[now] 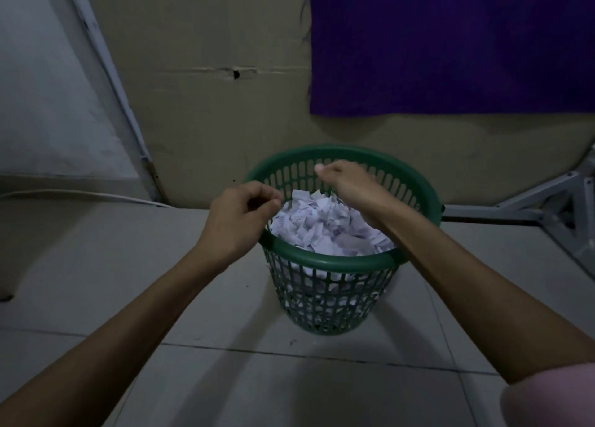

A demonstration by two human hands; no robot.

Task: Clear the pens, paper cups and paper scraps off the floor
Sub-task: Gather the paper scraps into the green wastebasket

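A green plastic mesh basket [325, 259] stands on the tiled floor, filled near its rim with white torn paper scraps [325, 223]. My left hand [241, 215] hovers over the basket's left rim with its fingers curled towards the thumb, and I see nothing in it. Over the far side of the basket is my right hand [346, 181], seen from the back with the thumb sticking out to the left. Its fingers point down and are hidden behind the hand. No pens or paper cups are in sight.
A cardboard sheet [209, 120] leans on the wall behind the basket, with a purple cloth [450, 46] hanging over it at the right. A grey metal frame [547, 207] lies at the right. A white cable [80, 196] runs along the left wall base.
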